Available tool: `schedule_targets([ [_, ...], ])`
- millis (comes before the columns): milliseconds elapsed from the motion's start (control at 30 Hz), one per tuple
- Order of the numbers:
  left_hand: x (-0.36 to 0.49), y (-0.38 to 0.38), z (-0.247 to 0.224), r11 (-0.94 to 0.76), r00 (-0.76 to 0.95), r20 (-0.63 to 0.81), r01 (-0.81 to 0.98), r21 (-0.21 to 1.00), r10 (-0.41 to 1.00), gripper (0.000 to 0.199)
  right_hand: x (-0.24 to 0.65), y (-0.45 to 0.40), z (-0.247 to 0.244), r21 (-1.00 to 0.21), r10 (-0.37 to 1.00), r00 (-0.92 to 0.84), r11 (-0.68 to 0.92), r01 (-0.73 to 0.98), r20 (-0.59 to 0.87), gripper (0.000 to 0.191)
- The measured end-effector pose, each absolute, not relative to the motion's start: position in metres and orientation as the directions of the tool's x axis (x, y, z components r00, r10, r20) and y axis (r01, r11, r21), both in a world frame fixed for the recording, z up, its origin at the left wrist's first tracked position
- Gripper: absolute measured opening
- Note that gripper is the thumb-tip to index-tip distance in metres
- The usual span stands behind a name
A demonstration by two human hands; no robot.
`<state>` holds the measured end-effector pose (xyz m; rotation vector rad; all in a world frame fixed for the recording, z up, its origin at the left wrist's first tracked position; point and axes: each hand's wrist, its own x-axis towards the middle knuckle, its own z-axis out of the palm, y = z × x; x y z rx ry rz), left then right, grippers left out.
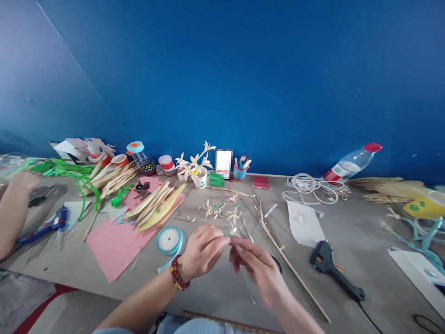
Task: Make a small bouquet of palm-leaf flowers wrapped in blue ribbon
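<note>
My left hand [206, 250], with a red beaded bracelet [179, 273] at its wrist, is closed in a pinch. My right hand [253, 262] pinches from the other side, and the fingertips of both meet. Between them a bit of green shows at the base of a small white flower [233, 229]; the fingers hide most of its stem. Just beyond lie several pale husk-like flowers [213, 208] and a single flower [233, 214]. A roll of light-blue ribbon [169, 240] lies flat to the left of my left hand.
A black glue gun [335, 269] and white paper [306, 223] lie right, past a long thin stick [299, 276]. Dried husks [153, 206] rest on pink paper [111, 246] at left. A flower cup [200, 179] stands by the wall. Another person's arm [15, 208] reaches in near a blue glue gun [48, 226].
</note>
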<state>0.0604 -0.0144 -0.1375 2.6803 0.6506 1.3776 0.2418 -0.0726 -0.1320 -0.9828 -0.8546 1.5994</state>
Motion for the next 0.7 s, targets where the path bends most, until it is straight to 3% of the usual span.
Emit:
schedule_targets([
  [100,0.061,-0.012,-0.136,-0.896,0.52,0.741,0.362,0.259,0.424,0.016,0.24,-0.075,-0.128,-0.835,0.955,-0.19,-0.293,-0.466,-0.229,0.035],
  [267,0.057,-0.017,-0.136,-0.759,0.496,0.575,0.405,0.51,0.651,0.018,0.235,-0.075,-0.127,-0.872,0.928,-0.289,-0.332,-0.361,-0.234,0.034],
  [400,0.046,-0.023,-0.138,-0.51,0.435,0.336,0.388,0.768,0.836,0.03,0.23,-0.073,-0.122,-0.9,0.929,-0.311,-0.299,-0.317,-0.199,0.035],
  [500,0.035,-0.026,-0.135,-0.302,0.407,0.164,0.304,0.904,0.899,0.037,0.227,-0.069,-0.12,-0.929,0.943,-0.294,-0.243,-0.28,-0.158,0.036],
  [633,0.008,-0.031,-0.128,-0.201,0.467,0.07,0.237,0.951,0.882,0.032,0.225,-0.066,-0.125,-0.931,0.925,-0.351,-0.246,-0.27,-0.143,0.036],
  [700,-0.017,-0.039,-0.128,-0.207,0.376,0.093,0.276,0.939,0.922,0.034,0.227,-0.066,-0.128,-0.924,0.92,-0.357,-0.27,-0.272,-0.164,0.036],
])
